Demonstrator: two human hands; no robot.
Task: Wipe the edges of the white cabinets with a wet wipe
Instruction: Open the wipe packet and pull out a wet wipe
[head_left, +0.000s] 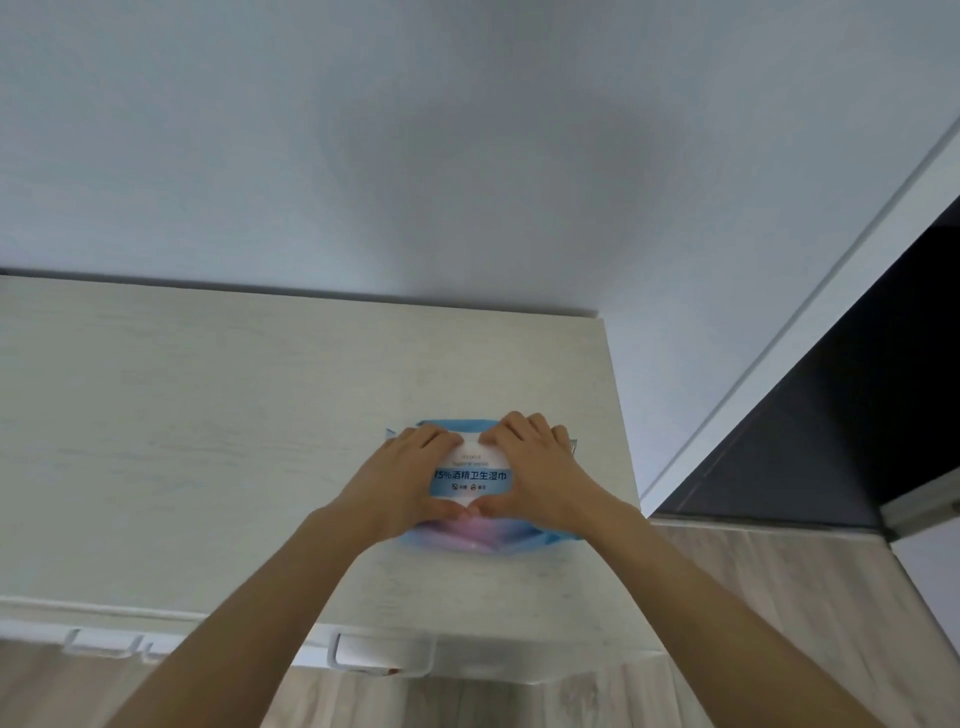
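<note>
Both hands sit on a soft wet wipe pack (470, 480) lying flat on the white cabinet top (208, 415). I see my left hand (402, 475) palm-down on the pack's left half, fingers curled toward the white flap (470, 451) at its upper middle. Right hand (540, 467) mirrors it on the right half, fingertips at the same flap, thumbs nearly meeting at the near edge. Neither hand is closed around anything; both press flat, fingers bent. Pack is a glossy blue film pouch, pink-tinted near the front, crinkled edges, with a blue label band of printed characters. Cabinet top is matte off-white with faint woodgrain streaks, square corner at right, near the plain pale wall (467, 130). White recessed handle (382, 652) shows on the front edge below. Floor (779, 597) is light wood-look plank.
</note>
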